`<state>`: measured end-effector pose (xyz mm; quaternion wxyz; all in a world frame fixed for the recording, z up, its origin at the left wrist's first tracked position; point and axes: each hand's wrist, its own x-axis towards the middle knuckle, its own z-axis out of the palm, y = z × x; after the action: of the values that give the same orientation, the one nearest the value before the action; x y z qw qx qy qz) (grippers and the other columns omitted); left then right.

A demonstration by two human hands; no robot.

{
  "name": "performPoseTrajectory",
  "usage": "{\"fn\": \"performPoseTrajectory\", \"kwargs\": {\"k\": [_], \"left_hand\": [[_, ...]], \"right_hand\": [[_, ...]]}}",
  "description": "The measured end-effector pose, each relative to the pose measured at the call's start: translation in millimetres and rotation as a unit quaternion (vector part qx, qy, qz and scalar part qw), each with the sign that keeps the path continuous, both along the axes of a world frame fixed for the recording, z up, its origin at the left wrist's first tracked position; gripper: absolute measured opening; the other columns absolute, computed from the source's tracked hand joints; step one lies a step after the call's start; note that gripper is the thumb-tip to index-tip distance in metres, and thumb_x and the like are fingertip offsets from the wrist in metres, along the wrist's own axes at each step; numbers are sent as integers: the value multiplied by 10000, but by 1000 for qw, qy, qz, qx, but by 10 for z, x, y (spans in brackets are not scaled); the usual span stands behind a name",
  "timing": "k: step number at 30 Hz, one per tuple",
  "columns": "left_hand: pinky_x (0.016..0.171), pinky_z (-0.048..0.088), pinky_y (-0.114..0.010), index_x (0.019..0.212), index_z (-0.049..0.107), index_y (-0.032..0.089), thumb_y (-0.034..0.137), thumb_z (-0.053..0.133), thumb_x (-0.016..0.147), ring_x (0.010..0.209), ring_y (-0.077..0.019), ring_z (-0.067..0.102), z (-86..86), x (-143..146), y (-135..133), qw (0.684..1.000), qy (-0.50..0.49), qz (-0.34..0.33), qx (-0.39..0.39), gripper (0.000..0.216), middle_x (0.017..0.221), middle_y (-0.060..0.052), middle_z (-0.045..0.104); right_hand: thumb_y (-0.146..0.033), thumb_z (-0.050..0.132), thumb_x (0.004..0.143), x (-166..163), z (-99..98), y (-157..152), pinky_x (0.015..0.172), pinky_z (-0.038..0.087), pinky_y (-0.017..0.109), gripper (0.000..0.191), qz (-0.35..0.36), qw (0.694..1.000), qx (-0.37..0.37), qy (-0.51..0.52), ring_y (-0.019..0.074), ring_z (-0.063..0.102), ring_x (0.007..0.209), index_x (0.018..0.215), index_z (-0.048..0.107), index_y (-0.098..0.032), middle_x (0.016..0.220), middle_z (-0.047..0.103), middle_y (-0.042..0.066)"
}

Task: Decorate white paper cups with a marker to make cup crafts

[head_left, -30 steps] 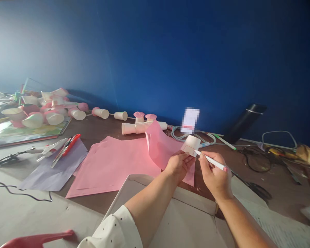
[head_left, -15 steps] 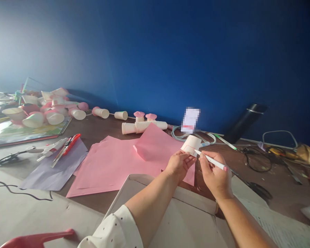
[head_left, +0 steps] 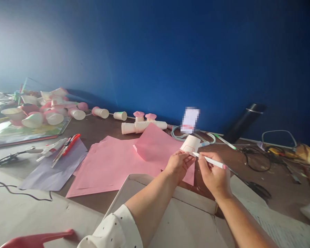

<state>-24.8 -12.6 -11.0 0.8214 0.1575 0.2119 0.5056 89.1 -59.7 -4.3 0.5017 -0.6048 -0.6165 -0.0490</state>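
Note:
My left hand (head_left: 179, 165) is closed on a small white paper cup (head_left: 190, 144) held on its side above the table, with a red outline drawn on its wall. My right hand (head_left: 214, 174) pinches a white pen with a pink end (head_left: 210, 161), its tip touching the cup's lower edge. Both hands hover over the near edge of a pile of pink paper sheets (head_left: 119, 162); one folded sheet (head_left: 155, 144) lies on top of them.
A row of nested white cups (head_left: 142, 126) lies behind the pink paper. A heap of white and pink cups (head_left: 41, 110) is far left. Scissors and a red cutter (head_left: 64, 146) rest on lilac paper. A black flask (head_left: 244, 122), cables and a cardboard box flap (head_left: 191, 206) are nearby.
The curled pink sheet that stood up a second ago has fallen flat onto the pile. The pen tip has slid slightly left along the cup's lower edge.

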Motion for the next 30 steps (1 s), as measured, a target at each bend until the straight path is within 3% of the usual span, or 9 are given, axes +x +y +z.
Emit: {"fn": "performPoseTrajectory", "kwargs": {"k": [12, 30], "left_hand": [[809, 511, -274, 811, 540, 96, 49, 523, 811, 636, -101, 612, 12, -2, 0, 1000, 8, 3, -8, 50, 724, -75, 624], [853, 503, -307, 771, 552, 99, 45, 532, 785, 661, -119, 632, 31, -1, -16, 1000, 10, -1, -12, 60, 731, -80, 639]], "right_hand": [[-364, 566, 844, 7, -1, 4, 545, 465, 211, 200, 8, 1000, -3, -12, 138, 622, 600, 857, 619, -171, 737, 675, 54], [-398, 550, 856, 13, -4, -1, 545, 467, 231, 248, -12, 1000, -9, -14, 155, 636, 620, 910, 620, -167, 780, 687, 78]]}}
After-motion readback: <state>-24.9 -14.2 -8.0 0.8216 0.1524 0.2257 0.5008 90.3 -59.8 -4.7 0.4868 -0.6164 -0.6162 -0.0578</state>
